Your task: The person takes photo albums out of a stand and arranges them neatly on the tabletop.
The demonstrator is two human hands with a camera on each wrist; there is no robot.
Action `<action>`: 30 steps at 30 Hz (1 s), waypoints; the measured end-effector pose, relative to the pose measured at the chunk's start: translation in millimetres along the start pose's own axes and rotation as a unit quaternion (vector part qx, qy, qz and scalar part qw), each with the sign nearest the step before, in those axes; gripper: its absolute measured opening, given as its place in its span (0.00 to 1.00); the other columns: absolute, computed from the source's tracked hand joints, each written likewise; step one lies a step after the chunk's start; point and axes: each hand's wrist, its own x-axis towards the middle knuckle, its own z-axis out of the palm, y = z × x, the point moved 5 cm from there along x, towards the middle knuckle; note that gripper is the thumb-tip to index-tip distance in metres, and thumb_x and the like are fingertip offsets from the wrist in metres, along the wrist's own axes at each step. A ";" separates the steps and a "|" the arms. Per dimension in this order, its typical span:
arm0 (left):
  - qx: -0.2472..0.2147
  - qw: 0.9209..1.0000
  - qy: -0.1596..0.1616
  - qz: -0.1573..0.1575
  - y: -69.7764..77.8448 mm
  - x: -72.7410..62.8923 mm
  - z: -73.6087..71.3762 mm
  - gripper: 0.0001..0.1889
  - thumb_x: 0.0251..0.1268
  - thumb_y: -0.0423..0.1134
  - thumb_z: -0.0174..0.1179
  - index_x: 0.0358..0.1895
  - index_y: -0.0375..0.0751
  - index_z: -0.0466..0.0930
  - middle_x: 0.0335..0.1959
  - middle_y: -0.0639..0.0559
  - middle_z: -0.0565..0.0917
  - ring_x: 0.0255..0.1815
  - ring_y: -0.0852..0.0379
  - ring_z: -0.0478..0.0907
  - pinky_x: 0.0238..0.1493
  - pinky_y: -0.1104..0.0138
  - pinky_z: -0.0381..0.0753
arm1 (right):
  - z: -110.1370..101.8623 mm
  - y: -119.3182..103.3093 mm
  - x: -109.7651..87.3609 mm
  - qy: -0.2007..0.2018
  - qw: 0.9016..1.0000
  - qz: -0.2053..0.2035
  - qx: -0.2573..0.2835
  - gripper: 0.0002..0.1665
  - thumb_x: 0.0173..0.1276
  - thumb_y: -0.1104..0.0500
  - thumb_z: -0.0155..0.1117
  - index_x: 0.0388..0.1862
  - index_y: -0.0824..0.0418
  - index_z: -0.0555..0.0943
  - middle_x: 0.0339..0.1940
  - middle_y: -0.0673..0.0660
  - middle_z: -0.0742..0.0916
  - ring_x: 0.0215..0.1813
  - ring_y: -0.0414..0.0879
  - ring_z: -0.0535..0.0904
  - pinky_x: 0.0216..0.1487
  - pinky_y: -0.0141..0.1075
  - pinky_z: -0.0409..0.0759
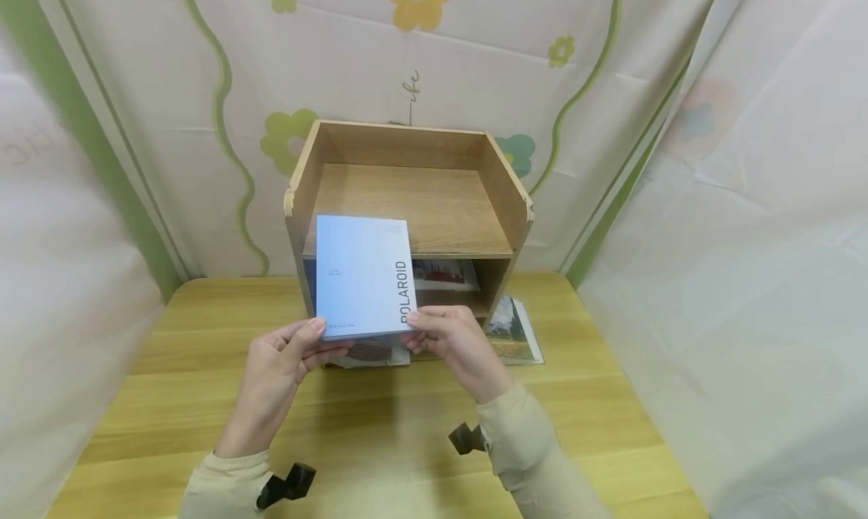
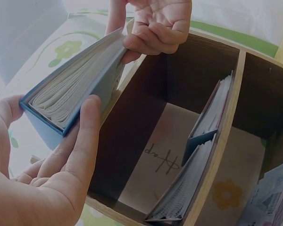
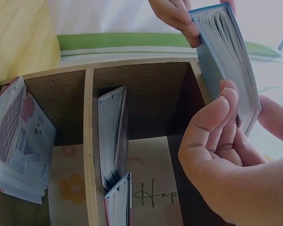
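Both hands hold a light blue photo album [image 1: 362,274] with POLAROID lettered along its cover's right side. At the near left corner, the left hand [image 1: 271,376] pinches it with the thumb on the cover and the fingers underneath. The right hand [image 1: 464,346] grips the near right corner the same way. Held out in front of the wooden shelf [image 1: 414,191], the album overlaps the shelf's left side in the head view. Its stacked page edges show between the covers in the left wrist view, where the album [image 2: 80,84] appears closed.
Inside one shelf compartment, albums [image 3: 112,136] lean against the divider [image 3: 88,146]. Thin booklets [image 3: 26,141] occupy the neighbouring compartment. A landscape picture [image 1: 511,331] lies on the wooden table [image 1: 224,331] at the shelf's right. Printed curtains [image 1: 447,67] stand behind and on both sides.
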 end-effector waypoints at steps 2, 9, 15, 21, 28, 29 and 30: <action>0.000 1.000 -0.001 0.001 -0.6 -0.3 0.1 0.23 0.74 0.42 0.58 0.54 0.19 0.76 0.46 0.35 0.84 0.45 0.40 0.84 0.50 0.54 0.83 | -0.2 0.4 -0.8 0.000 1.000 -0.002 -0.003 0.07 0.66 0.61 0.66 0.39 0.65 0.86 0.31 0.60 0.87 0.33 0.48 0.79 0.40 0.37 0.80; -0.006 1.000 0.005 0.003 -3.1 -3.5 -0.5 0.22 0.74 0.40 0.58 0.53 0.19 0.76 0.45 0.35 0.85 0.44 0.40 0.84 0.49 0.54 0.83 | -0.5 2.4 -4.5 0.008 1.000 -0.004 -0.006 0.08 0.65 0.61 0.67 0.39 0.65 0.86 0.31 0.61 0.87 0.32 0.49 0.80 0.40 0.38 0.81; -0.016 1.000 0.005 0.018 -2.8 -7.3 0.4 0.19 0.74 0.38 0.57 0.51 0.18 0.77 0.45 0.35 0.85 0.43 0.41 0.85 0.49 0.54 0.83 | -0.6 3.1 -6.9 0.013 1.000 -0.022 -0.004 0.14 0.66 0.62 0.67 0.45 0.71 0.85 0.35 0.63 0.88 0.33 0.48 0.82 0.39 0.37 0.82; -0.018 1.000 0.008 0.019 -4.4 -13.3 1.5 0.18 0.74 0.37 0.58 0.51 0.19 0.78 0.45 0.35 0.84 0.43 0.38 0.84 0.50 0.53 0.83 | 0.3 5.4 -11.6 0.011 0.999 -0.031 -0.019 0.17 0.66 0.61 0.67 0.48 0.73 0.83 0.37 0.61 0.88 0.35 0.48 0.83 0.43 0.41 0.83; -0.004 1.000 0.014 0.005 -10.1 -21.0 1.8 0.20 0.73 0.37 0.59 0.55 0.18 0.75 0.47 0.35 0.84 0.43 0.38 0.84 0.50 0.54 0.83 | -0.8 10.7 -22.4 0.024 0.999 -0.029 -0.035 0.16 0.67 0.60 0.67 0.48 0.72 0.84 0.36 0.63 0.88 0.36 0.51 0.83 0.44 0.42 0.82; -0.004 1.000 0.016 0.004 -11.2 -22.1 2.0 0.20 0.73 0.36 0.59 0.55 0.18 0.75 0.46 0.35 0.84 0.42 0.38 0.84 0.50 0.54 0.83 | -1.2 11.6 -24.0 0.025 0.999 -0.029 -0.037 0.16 0.67 0.60 0.67 0.47 0.71 0.85 0.36 0.63 0.88 0.36 0.51 0.83 0.43 0.42 0.82; -0.003 1.000 0.018 0.005 -12.1 -23.2 2.1 0.20 0.73 0.36 0.59 0.54 0.18 0.76 0.46 0.35 0.84 0.42 0.38 0.84 0.49 0.54 0.83 | -1.6 12.4 -25.4 0.025 0.998 -0.029 -0.040 0.16 0.67 0.59 0.67 0.47 0.71 0.85 0.35 0.63 0.88 0.36 0.51 0.83 0.43 0.42 0.82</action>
